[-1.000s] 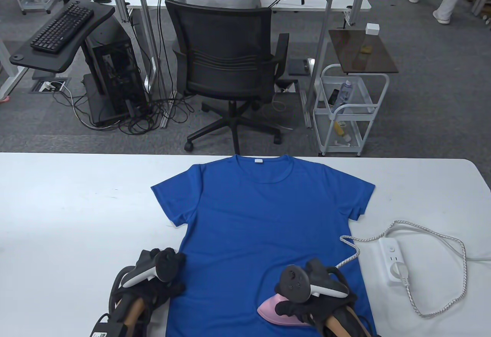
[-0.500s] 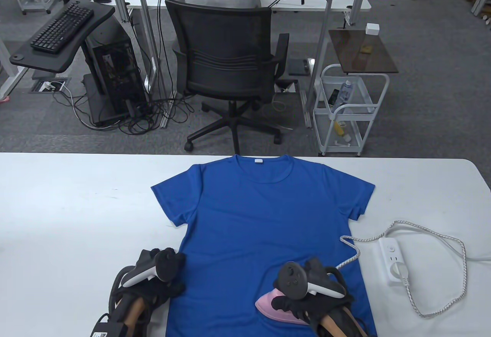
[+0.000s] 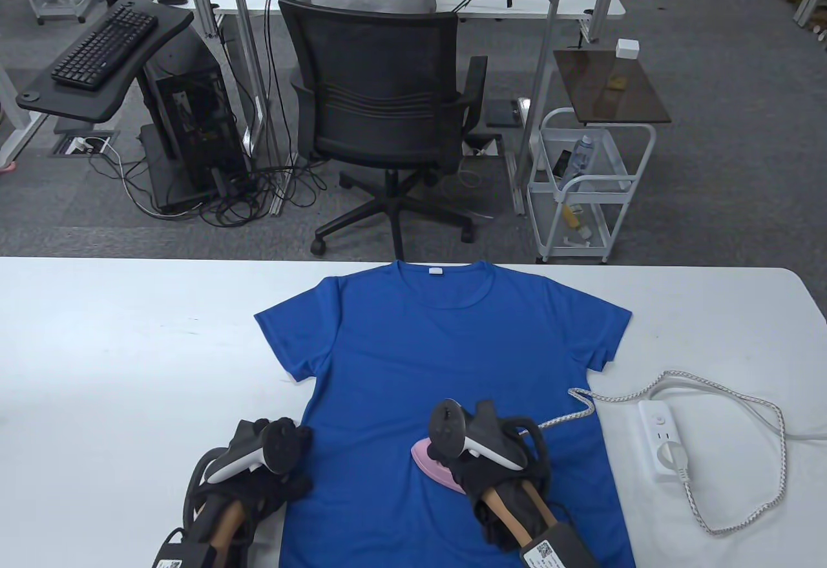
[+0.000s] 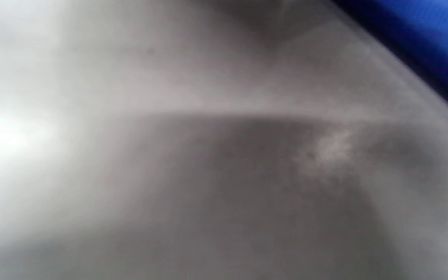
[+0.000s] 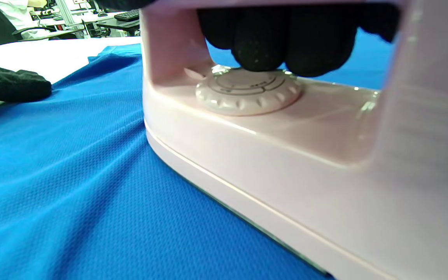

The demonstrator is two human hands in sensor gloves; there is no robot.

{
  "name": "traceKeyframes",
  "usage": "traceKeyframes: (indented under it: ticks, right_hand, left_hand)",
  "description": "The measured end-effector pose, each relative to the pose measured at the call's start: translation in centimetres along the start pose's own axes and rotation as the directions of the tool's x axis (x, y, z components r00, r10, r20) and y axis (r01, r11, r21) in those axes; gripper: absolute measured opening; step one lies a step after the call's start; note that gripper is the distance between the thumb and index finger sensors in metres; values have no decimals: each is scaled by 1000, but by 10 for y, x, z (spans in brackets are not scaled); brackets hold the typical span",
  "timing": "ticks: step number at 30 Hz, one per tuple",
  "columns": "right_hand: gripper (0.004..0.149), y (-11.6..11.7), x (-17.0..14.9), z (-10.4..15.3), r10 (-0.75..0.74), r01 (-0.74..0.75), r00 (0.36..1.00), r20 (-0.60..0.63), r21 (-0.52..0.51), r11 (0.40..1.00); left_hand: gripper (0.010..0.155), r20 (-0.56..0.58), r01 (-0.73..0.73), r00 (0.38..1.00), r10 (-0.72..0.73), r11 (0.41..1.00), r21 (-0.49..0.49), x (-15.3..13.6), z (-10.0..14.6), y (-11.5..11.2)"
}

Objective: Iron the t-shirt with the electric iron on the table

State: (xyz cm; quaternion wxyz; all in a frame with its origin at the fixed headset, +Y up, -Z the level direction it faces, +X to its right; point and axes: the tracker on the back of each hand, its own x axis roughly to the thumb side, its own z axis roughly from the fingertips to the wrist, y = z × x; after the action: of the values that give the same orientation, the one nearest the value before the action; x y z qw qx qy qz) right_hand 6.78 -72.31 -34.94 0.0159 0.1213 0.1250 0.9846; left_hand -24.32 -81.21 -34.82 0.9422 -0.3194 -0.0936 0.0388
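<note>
Blue t-shirt [image 3: 446,361]: flat, mid-table toward the near edge. Pink iron [image 3: 434,461]: sole on its lower half, handle gripped by right hand [image 3: 481,474]. Left hand [image 3: 274,487]: rests on the hem's left edge, fingers' spread unclear. Risk: fabric ripples ahead of the iron may press into creases; trailing cord [image 3: 568,416] may snag.

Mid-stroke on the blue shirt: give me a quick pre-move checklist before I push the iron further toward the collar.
1. Right hand grips the pink iron by its handle: ok.
2. Soleplate flat on the t-shirt: ok, right wrist view.
3. Left hand rests on the shirt's lower left edge to hold it: ok.
4. Fabric ahead smooth: not ok, shallow ripples by the iron's nose.
5. Cord has slack to the power strip: ok.
6. Dial setting: cannot tell.
</note>
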Motion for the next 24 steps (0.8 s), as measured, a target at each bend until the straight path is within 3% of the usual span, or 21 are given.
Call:
traceKeyframes:
  ticks: [5, 19, 24]
  right_hand:
    - [69, 1, -2, 0, -9, 10, 999, 32, -11, 1000]
    - [68, 7, 20, 36, -20, -52, 943, 332, 208, 977]
    - [69, 8, 23, 41, -19, -59, 935, 355, 207, 976]
  left_hand:
    - [80, 1, -9, 1000, 9, 1000, -1, 0, 0, 0]
    - [80, 0, 5, 1000, -5, 1000, -3, -1, 0, 0]
    - [80, 4, -2, 1000, 2, 1000, -1, -1, 0, 0]
